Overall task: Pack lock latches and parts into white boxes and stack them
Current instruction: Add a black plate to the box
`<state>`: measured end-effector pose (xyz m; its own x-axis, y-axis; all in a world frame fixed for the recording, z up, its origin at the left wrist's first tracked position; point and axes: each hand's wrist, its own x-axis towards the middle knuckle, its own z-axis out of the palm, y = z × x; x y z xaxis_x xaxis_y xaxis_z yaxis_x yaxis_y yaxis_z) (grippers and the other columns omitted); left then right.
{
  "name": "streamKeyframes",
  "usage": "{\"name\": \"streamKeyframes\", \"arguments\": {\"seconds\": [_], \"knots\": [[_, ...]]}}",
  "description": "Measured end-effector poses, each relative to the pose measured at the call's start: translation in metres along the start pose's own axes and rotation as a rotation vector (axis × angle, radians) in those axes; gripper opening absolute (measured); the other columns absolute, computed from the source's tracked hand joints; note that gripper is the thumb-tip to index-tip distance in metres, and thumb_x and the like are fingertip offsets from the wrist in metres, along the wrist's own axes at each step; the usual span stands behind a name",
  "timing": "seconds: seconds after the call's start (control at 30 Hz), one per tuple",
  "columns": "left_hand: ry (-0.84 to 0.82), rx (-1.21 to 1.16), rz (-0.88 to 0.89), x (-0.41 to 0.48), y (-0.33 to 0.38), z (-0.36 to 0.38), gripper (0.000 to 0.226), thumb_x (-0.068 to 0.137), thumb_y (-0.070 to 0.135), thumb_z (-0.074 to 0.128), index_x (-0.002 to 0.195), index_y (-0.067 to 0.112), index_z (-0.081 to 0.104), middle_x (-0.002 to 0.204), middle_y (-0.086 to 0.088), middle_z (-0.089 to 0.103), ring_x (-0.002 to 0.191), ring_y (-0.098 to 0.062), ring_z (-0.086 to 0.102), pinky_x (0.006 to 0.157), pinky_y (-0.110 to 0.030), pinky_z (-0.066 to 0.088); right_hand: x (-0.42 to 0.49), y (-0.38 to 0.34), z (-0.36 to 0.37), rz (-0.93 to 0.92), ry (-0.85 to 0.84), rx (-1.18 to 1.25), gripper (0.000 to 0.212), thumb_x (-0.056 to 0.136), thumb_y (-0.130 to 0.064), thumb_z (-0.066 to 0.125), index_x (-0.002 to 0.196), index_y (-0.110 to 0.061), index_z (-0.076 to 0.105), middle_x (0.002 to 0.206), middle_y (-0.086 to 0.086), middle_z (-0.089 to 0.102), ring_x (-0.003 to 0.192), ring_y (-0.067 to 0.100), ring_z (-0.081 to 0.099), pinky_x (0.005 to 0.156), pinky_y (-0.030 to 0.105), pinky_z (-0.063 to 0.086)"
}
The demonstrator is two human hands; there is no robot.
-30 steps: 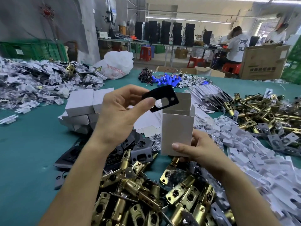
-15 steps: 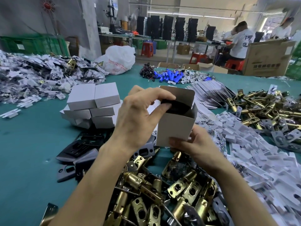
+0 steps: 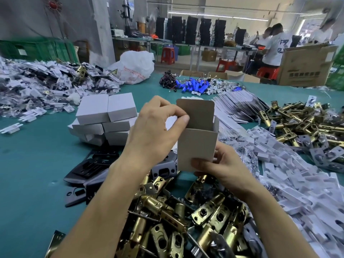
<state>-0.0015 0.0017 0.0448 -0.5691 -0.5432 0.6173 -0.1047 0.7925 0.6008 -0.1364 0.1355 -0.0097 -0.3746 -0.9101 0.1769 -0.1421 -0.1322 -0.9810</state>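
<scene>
Holding an upright white box (image 3: 197, 148) above the green table (image 3: 28, 164), the right hand (image 3: 221, 170) grips its lower end, thumb flat across the front face. Left hand (image 3: 156, 127) pinches the box's upper left edge at the open mouth, thumb and forefinger closed together on the card. Top flap (image 3: 195, 112) stands straight up. Contents hidden. Brass latches (image 3: 176, 220) heaped under both wrists; black plates (image 3: 89, 168) to their left; stacked closed boxes (image 3: 106, 118) just behind the left hand.

Teal table (image 3: 31, 164) | near edge: heap of brass latches (image 3: 176, 220) | just left, black plates (image 3: 89, 168) | middle, stacked white boxes (image 3: 104, 116) | right, white plastic pieces (image 3: 297, 183), flat box blanks (image 3: 240, 107) | far side, blue cylinders (image 3: 193, 85)
</scene>
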Motion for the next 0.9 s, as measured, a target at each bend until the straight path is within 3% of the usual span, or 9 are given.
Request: {"name": "streamKeyframes", "arguments": {"seconds": [0.1, 0.27, 0.33, 0.47, 0.53, 0.6, 0.7, 0.8, 0.9], "knots": [[-0.033, -0.259, -0.017, -0.002, 0.005, 0.002, 0.021, 0.095, 0.033, 0.066, 0.106, 0.047, 0.054, 0.105, 0.009, 0.058, 0.088, 0.0, 0.061, 0.073, -0.012, 0.048, 0.001, -0.001, -0.002, 0.011, 0.057, 0.077, 0.035, 0.075, -0.012, 0.08, 0.108, -0.017, 0.069, 0.1, 0.009, 0.075, 0.089, 0.024, 0.073, 0.068, 0.033, 0.06], [-0.331, -0.52, -0.381, -0.007, 0.003, 0.01, 0.071, 0.071, 0.057, 0.077, 0.128, 0.045, 0.036, 0.117, 0.008, 0.062, 0.087, -0.004, 0.073, 0.067, -0.026, 0.059, 0.0, -0.008, -0.005, 0.014, 0.08, 0.144, 0.044, 0.072, -0.013, 0.076, 0.114, -0.013, 0.066, 0.103, 0.014, 0.074, 0.093, 0.03, 0.073, 0.074, 0.036, 0.061], [-0.436, -0.602, -0.514, -0.012, 0.002, 0.019, 0.069, 0.076, 0.049, 0.082, 0.13, 0.035, 0.042, 0.115, 0.005, 0.068, 0.088, -0.01, 0.074, 0.062, -0.03, 0.059, 0.0, -0.012, -0.004, 0.011, 0.051, 0.133, 0.046, 0.077, -0.006, 0.074, 0.12, -0.012, 0.062, 0.106, 0.013, 0.074, 0.093, 0.03, 0.073, 0.074, 0.033, 0.06], [-0.336, -0.864, -0.63, -0.016, 0.0, 0.031, 0.058, 0.07, 0.033, 0.083, 0.122, 0.024, 0.058, 0.108, -0.003, 0.075, 0.085, -0.022, 0.076, 0.058, -0.035, 0.059, 0.0, -0.017, -0.006, 0.026, -0.034, 0.082, 0.043, 0.09, 0.0, 0.066, 0.128, -0.018, 0.06, 0.12, 0.007, 0.068, 0.098, 0.03, 0.072, 0.077, 0.035, 0.06], [-0.236, -0.921, -0.64, -0.014, -0.003, 0.033, 0.057, 0.063, 0.034, 0.083, 0.115, 0.024, 0.063, 0.102, 0.0, 0.077, 0.088, -0.024, 0.076, 0.061, -0.037, 0.061, 0.0, -0.021, -0.013, 0.074, 0.044, 0.038, 0.037, 0.093, -0.006, 0.063, 0.126, -0.023, 0.061, 0.116, 0.008, 0.068, 0.088, 0.025, 0.074, 0.066, 0.031, 0.06], [-0.182, -0.92, -0.64, -0.013, -0.006, 0.035, 0.056, 0.06, 0.034, 0.084, 0.111, 0.024, 0.064, 0.098, 0.003, 0.077, 0.091, -0.025, 0.076, 0.062, -0.039, 0.062, 0.002, -0.021, -0.024, 0.105, 0.261, -0.13, 0.028, 0.095, -0.011, 0.062, 0.117, -0.027, 0.065, 0.1, 0.005, 0.072, 0.067, 0.016, 0.071, 0.049, 0.021, 0.051], [-0.167, -0.969, -0.683, -0.013, -0.01, 0.037, 0.051, 0.062, 0.03, 0.083, 0.108, 0.021, 0.065, 0.091, 0.006, 0.077, 0.082, -0.021, 0.076, 0.056, -0.038, 0.061, 0.0, -0.011, -0.047, 0.089, 0.547, -0.618, 0.022, 0.095, -0.012, 0.058, 0.109, -0.025, 0.067, 0.089, -0.005, 0.069, 0.053, 0.006, 0.058, 0.045, 0.019, 0.045], [-0.16, -0.987, -0.72, -0.013, -0.014, 0.038, 0.047, 0.062, 0.028, 0.082, 0.105, 0.018, 0.066, 0.087, 0.006, 0.078, 0.078, -0.02, 0.076, 0.054, -0.037, 0.06, -0.004, -0.005, -0.05, 0.244, 0.448, -0.937, 0.032, 0.093, -0.015, 0.059, 0.124, -0.023, 0.061, 0.103, 0.002, 0.061, 0.06, 0.011, 0.059, 0.059, 0.034, 0.055], [-0.169, -1.014, -0.751, -0.013, -0.016, 0.037, 0.047, 0.061, 0.027, 0.081, 0.104, 0.016, 0.065, 0.086, 0.005, 0.078, 0.078, -0.021, 0.076, 0.053, -0.038, 0.06, -0.006, -0.007, -0.042, 0.336, 0.347, -0.991, 0.04, 0.087, -0.029, 0.069, 0.125, -0.024, 0.062, 0.105, 0.003, 0.061, 0.066, 0.018, 0.067, 0.074, 0.044, 0.059]]}}
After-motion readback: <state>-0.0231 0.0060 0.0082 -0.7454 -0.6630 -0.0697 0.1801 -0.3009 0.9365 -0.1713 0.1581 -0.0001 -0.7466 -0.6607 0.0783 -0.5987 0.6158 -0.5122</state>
